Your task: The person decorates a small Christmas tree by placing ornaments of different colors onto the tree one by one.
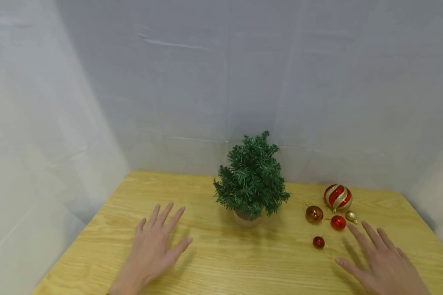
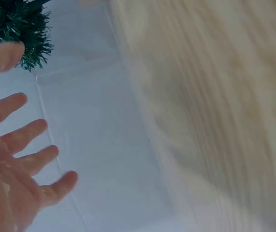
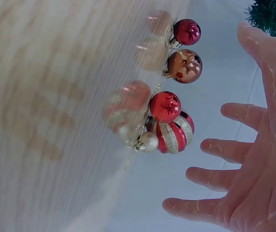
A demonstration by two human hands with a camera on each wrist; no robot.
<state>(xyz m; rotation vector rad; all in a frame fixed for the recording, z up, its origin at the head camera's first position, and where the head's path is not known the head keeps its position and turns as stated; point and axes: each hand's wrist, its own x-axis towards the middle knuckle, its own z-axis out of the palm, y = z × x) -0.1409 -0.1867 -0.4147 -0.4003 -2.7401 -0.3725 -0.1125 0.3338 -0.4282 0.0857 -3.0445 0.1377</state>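
Right hand [image 1: 385,262] near baubles [image 1: 338,222] | tree [image 1: 252,176] hiding part of pale sheet [image 1: 184,94]

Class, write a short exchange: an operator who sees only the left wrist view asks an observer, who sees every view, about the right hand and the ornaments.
Operator: I see the left hand and part of the tree. Is the right hand holding anything?
Observer: No, it is empty, its fingers spread.
Operator: What does the biggest ornament look like?
Observer: It is red with glittery stripes.
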